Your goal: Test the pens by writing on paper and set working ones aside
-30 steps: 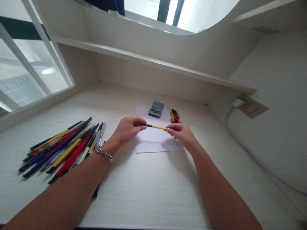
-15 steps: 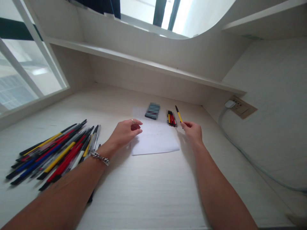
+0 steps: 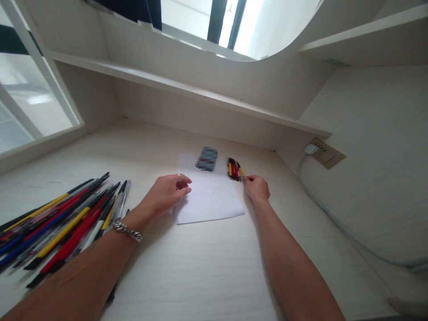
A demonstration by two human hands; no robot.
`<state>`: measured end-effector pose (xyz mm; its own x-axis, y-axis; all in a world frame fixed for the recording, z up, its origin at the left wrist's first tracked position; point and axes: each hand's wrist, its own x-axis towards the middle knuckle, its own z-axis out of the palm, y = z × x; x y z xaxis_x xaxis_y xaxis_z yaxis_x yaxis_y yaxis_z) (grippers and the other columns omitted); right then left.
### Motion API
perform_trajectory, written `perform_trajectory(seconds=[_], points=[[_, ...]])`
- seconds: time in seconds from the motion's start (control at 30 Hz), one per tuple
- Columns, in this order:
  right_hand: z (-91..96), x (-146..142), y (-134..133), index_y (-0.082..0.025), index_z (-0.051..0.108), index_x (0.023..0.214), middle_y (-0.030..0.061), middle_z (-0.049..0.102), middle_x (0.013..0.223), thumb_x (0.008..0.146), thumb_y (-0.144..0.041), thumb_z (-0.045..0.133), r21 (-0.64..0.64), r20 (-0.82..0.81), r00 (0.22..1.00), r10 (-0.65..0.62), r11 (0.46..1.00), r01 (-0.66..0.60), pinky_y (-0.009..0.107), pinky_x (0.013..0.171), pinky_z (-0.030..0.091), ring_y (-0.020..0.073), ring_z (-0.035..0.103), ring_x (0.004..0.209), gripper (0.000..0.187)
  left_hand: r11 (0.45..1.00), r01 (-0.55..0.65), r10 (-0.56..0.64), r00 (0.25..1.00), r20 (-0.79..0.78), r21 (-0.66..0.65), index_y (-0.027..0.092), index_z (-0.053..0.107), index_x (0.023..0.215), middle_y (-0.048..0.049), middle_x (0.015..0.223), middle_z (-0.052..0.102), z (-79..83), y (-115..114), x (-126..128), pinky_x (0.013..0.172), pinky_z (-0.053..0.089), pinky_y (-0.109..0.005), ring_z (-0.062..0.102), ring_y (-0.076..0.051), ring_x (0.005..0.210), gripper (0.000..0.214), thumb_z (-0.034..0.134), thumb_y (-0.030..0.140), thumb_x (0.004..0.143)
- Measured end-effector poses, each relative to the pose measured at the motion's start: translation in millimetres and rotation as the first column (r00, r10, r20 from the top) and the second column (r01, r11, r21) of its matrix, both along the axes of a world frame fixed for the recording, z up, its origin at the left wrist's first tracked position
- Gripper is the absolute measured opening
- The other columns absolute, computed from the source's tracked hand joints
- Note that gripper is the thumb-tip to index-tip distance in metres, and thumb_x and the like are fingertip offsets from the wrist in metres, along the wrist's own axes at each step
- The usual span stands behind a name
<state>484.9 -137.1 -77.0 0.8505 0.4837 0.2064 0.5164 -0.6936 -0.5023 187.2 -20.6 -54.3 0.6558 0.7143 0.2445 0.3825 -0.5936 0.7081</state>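
In the head view, my right hand (image 3: 257,188) pinches the lower end of a yellow pen (image 3: 241,169) with a black tip section. That pen lies against the right side of a small row of pens (image 3: 233,170), red, yellow and black. My left hand (image 3: 170,189) is over the left edge of a white paper sheet (image 3: 210,200), thumb and fingers apart, with nothing between them. Beside my left forearm a large loose heap of pens (image 3: 63,223) lies on the desk, in yellow, red, blue, black and white; the forearm hides part of it.
A blurred dark, phone-like object (image 3: 207,159) rests on the top of the paper. On the right wall, a socket plate (image 3: 324,153) holds a white plug with a grey cable (image 3: 329,207) running along the wall. A shelf edge (image 3: 187,91) spans above the desk's back.
My right hand has moved left and brought the yellow pen from standing apart to lying beside the small row. My left hand keeps its pose. The whole view has shifted slightly.
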Motion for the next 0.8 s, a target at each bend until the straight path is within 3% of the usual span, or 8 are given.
perform_trajectory(seconds=[0.33, 0.53, 0.67, 0.8], points=[[-0.5, -4.7, -0.9, -0.028, 0.078, 0.095, 0.0138, 0.073, 0.091, 0.085, -0.052, 0.049, -0.054, 0.037, 0.998, 0.047, 0.998, -0.045, 0.035, 0.063, 0.042, 0.0281, 0.066, 0.080, 0.039, 1.000, 0.008, -0.008, 0.999, -0.031, 0.015, 0.021, 0.072, 0.094, -0.0050, 0.086, 0.075, -1.1, 0.9, -0.3, 0.068, 0.050, -0.030, 0.067, -0.019, 0.074, 0.024, 0.062, 0.036, 0.079], [-0.5, 0.0, -5.0, -0.020, 0.076, 0.089, 0.0144, 0.071, 0.086, 0.090, -0.049, 0.039, 0.004, 0.004, 0.998, 0.070, 0.998, -0.070, 0.032, 0.067, 0.041, 0.0254, 0.064, 0.080, 0.047, 0.998, -0.001, 0.004, 0.999, -0.045, 0.059, 0.021, 0.072, 0.093, -0.0052, 0.088, 0.075, 0.8, 1.1, -0.9, 0.069, 0.050, -0.029, 0.068, -0.019, 0.076, 0.025, 0.060, 0.038, 0.080], [-3.8, 7.3, -9.3, -0.016, 0.068, 0.105, 0.0130, 0.071, 0.093, 0.091, -0.042, 0.035, 0.104, -0.054, 0.994, 0.093, 0.991, -0.087, 0.030, 0.072, 0.041, 0.0230, 0.063, 0.086, 0.045, 0.993, -0.024, 0.033, 0.997, -0.071, 0.116, 0.022, 0.073, 0.093, -0.0043, 0.087, 0.075, 2.2, 2.5, -2.0, 0.070, 0.049, -0.030, 0.067, -0.019, 0.077, 0.025, 0.058, 0.038, 0.081], [-3.3, -2.4, -20.7, -0.015, 0.063, 0.112, 0.0138, 0.070, 0.099, 0.090, -0.041, 0.038, 0.113, -0.073, 0.994, 0.087, 0.990, -0.078, 0.029, 0.072, 0.042, 0.0223, 0.063, 0.087, 0.042, 0.984, -0.057, 0.071, 0.995, -0.076, 0.168, 0.023, 0.073, 0.094, -0.0042, 0.087, 0.075, 3.1, 6.0, -4.2, 0.072, 0.048, -0.031, 0.067, -0.021, 0.078, 0.026, 0.057, 0.040, 0.082]])
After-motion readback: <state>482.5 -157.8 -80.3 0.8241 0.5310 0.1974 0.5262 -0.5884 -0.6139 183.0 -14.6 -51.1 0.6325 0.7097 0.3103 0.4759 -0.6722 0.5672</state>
